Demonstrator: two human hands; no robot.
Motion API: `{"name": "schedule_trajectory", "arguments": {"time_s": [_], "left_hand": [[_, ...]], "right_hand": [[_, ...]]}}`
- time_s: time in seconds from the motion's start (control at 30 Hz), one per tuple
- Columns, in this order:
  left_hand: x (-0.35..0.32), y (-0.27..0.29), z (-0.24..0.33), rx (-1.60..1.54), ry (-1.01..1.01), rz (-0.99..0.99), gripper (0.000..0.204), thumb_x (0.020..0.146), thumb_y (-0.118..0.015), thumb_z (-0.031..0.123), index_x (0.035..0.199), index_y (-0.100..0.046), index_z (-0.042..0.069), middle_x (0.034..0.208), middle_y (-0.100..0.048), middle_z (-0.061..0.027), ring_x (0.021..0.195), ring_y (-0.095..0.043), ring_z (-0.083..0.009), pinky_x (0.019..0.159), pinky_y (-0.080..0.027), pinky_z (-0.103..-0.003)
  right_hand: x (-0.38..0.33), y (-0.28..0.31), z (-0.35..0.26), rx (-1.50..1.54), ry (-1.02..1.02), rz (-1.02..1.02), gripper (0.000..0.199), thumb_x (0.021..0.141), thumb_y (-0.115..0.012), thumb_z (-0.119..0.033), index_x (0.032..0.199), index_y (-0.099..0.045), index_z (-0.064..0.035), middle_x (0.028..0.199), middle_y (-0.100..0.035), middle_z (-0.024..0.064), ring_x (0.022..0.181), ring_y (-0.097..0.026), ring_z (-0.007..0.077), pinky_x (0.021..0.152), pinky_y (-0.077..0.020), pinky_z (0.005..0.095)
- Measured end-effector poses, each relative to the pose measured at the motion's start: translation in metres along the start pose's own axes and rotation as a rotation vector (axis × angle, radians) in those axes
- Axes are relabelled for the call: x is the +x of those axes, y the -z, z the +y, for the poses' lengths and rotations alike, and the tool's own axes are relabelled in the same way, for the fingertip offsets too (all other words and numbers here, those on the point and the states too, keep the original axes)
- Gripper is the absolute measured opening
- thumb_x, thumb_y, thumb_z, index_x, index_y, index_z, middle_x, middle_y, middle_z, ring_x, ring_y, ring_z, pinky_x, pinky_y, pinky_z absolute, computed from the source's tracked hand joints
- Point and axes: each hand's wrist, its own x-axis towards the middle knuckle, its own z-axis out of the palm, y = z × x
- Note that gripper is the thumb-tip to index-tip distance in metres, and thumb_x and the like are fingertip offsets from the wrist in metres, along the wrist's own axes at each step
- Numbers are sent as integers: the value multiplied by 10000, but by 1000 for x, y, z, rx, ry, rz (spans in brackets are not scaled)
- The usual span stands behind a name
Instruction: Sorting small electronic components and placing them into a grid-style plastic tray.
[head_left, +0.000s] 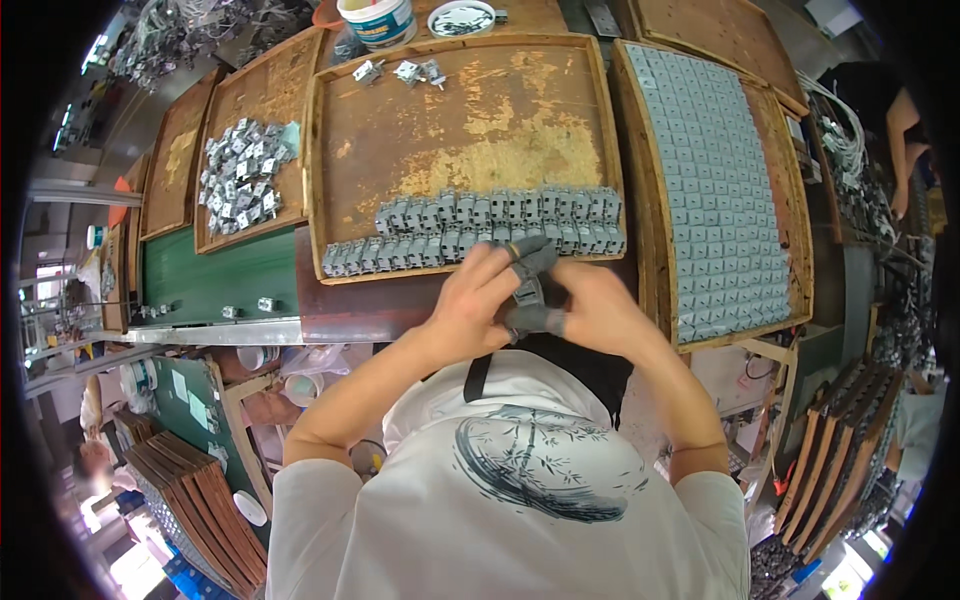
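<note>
Close in front of my body, my left hand [468, 302] and my right hand [598, 306] meet over the front edge of a wooden tray [400, 100]. Grey coverings wrap some fingertips. Between the fingers is a small grey block-like part [527, 291], gripped from both sides and partly hidden by them. Just beyond my hands, similar grey parts [450, 208] stand packed in two rows along the tray's near side. A few loose parts [410, 72] lie at its far left.
On the right, a wooden tray [655, 300] holds many grey pieces in neat rows. A tray at left carries a heap of small metal parts [240, 175]. A white bucket [378, 22] and a round dish [462, 18] stand behind. Stacked trays [835, 460] sit low at right.
</note>
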Motion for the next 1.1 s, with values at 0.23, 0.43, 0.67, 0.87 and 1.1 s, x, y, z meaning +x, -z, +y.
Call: {"name": "schedule_trajectory", "arguments": {"time_s": [0.23, 0.43, 0.67, 0.87, 1.1], "left_hand": [[-24, 93, -117, 117, 532, 273, 566, 729, -596, -28, 1286, -550, 61, 1025, -605, -138, 935, -575, -254, 829, -476, -337], [-38, 140, -177, -299, 804, 76, 448, 769, -455, -116, 1179, -599, -10, 1025, -654, -53, 912, -627, -147, 825, -513, -272], [-37, 134, -173, -547, 963, -125, 342, 994, -382, 51, 1240, -610, -13, 1178, -645, -62, 1062, -606, -164, 961, -465, -304], [-23, 125, -164, -231, 747, -265, 589, 778, -440, -35, 1364, -492, -40, 1330, -562, -102, 1207, -504, -190, 1049, -377, -303], [-116, 166, -168, 797, 752, 437, 367, 792, -623, 148, 1145, -583, 56, 1117, -605, -186, 1022, -583, -426, 861, -497, -477]], "right_hand": [[-74, 134, 100, -48, -325, 821, 170, 896, -601, -49, 1028, -688, 13, 862, -677, 34, 793, -596, 105, 742, -472, 248], [-145, 222, 210, -191, -835, 1046, 277, 842, -587, -196, 1027, -682, -13, 893, -695, 128, 828, -642, 219, 758, -482, 327], [-143, 226, 256, -645, -780, 759, 454, 795, -575, -207, 1209, -661, -42, 1072, -685, 207, 981, -647, 338, 849, -488, 392], [-170, 238, 270, 105, -724, 820, 401, 875, -588, -148, 1235, -619, 25, 1035, -669, 82, 914, -600, 159, 775, -472, 265], [-166, 244, 280, 394, -398, 1021, 241, 899, -663, -99, 1112, -589, -14, 996, -646, 56, 749, -593, 119, 606, -448, 259]]}}
